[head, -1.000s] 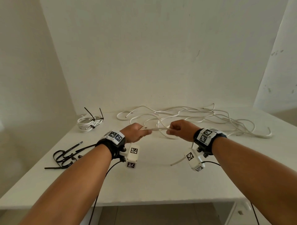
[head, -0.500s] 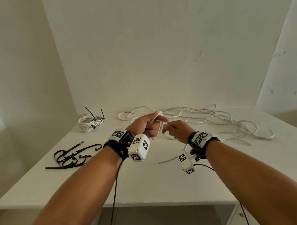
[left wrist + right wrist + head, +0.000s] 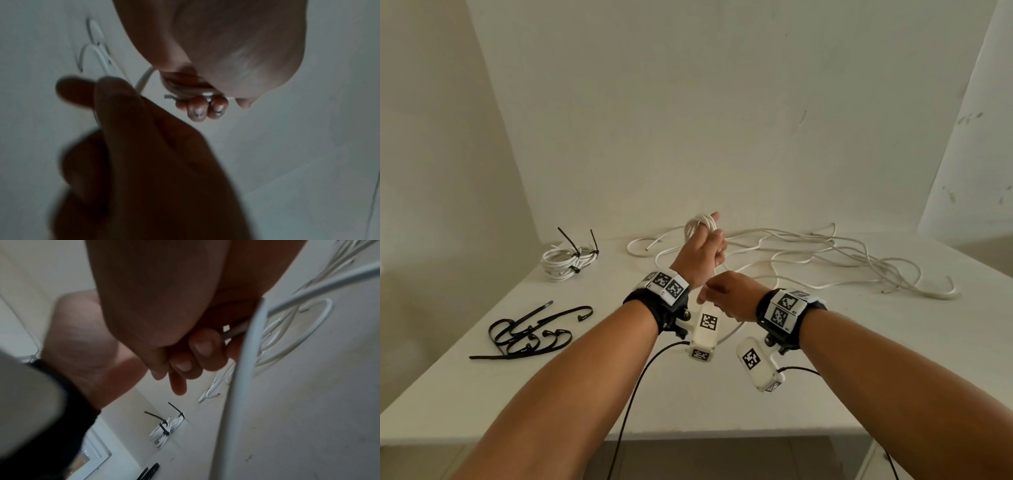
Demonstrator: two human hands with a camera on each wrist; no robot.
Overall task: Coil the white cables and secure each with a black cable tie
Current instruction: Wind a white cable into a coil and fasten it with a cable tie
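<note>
My left hand (image 3: 700, 251) is raised above the white table (image 3: 688, 407). Loops of white cable (image 3: 700, 222) lie round its fingers, which curl on the cable in the left wrist view (image 3: 200, 110). Just below it, by the left wrist, my right hand (image 3: 726, 298) pinches the same cable (image 3: 236, 386) between thumb and fingers (image 3: 202, 348). The rest of this cable trails down to the table. Loose white cables (image 3: 825, 260) sprawl across the back right. Several black cable ties (image 3: 527, 337) lie in a pile at the left.
A finished coil (image 3: 566, 262) bound with black ties sits at the back left, also seen as a coil (image 3: 166, 428) in the right wrist view. Walls close the table at the back and left. The near edge runs along the bottom.
My left hand has risen and turned upright, and cable loops now sit round its fingers. My right hand has dropped below it, near the left wrist, still on the cable.
</note>
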